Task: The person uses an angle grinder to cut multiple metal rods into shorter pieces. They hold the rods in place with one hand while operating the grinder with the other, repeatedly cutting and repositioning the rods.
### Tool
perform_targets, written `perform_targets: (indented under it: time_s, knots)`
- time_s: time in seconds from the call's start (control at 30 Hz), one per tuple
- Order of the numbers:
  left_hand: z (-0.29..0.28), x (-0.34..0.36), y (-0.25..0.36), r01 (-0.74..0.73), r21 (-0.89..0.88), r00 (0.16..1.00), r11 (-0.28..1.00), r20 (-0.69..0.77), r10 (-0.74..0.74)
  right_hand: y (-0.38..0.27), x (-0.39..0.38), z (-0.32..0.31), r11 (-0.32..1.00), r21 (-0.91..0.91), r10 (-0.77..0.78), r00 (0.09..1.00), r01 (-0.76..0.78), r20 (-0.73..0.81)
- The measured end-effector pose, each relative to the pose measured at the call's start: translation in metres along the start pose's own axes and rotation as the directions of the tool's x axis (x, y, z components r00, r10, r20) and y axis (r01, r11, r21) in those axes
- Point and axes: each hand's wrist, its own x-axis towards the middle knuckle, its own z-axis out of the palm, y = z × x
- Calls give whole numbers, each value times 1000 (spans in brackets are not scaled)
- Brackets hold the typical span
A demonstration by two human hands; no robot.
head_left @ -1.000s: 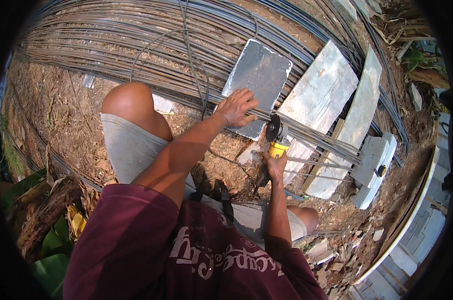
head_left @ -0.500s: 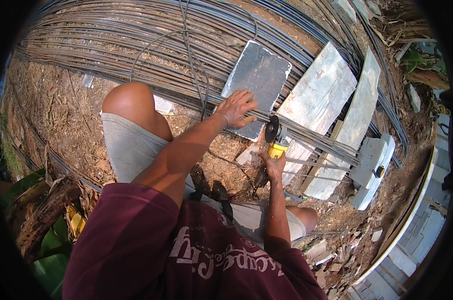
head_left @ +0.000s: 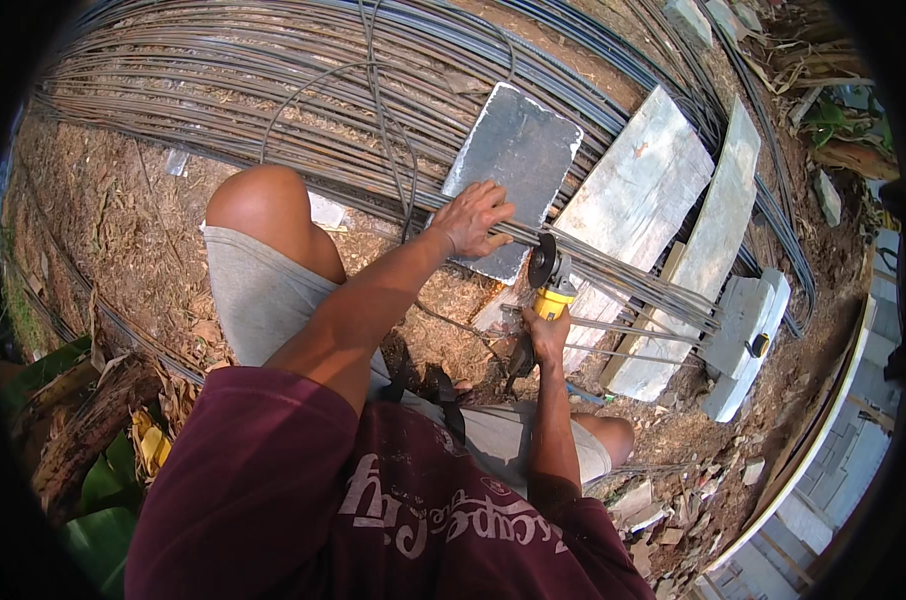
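Near twelve o'clock from the middle of the view, your left hand point(head_left: 473, 217) lies palm down, its fingers curled closed over the thin steel bars point(head_left: 628, 277), at the near side of a dark board point(head_left: 523, 145). Toward three o'clock, your right hand point(head_left: 547, 335) is wrapped closed around the yellow angle grinder point(head_left: 554, 302), whose black disc point(head_left: 542, 262) stands on edge right at those bars; how deep it bites, you cannot tell. What has just changed is small: orange flecks point(head_left: 493, 291) now show more plainly at about eight o'clock from the disc, which suggests it is spinning against metal and that the cut is under way. Against the earlier frame, both your hands keep the same grips, and the grinder sits only a touch lower in the view; the board and the pale block point(head_left: 738, 335) out at three o'clock shift about as little, so that looks mostly like your head moving. Your bars run from the left hand toward that block, passing over the lower ends of two pale planks point(head_left: 638, 165) at two o'clock.
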Motion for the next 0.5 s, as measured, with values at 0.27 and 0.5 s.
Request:
perform_targets:
  time_s: [0.27,0.5]
  knots:
    - [-2,-1,1,1,-15,1000,1000,-8,-1,-3,-4,-2,995,-13,-98,995,98,0]
    - [1,0,1,-16,2,999,1000,-46,16,7,5,-2,997,39,-66,998,65,14]
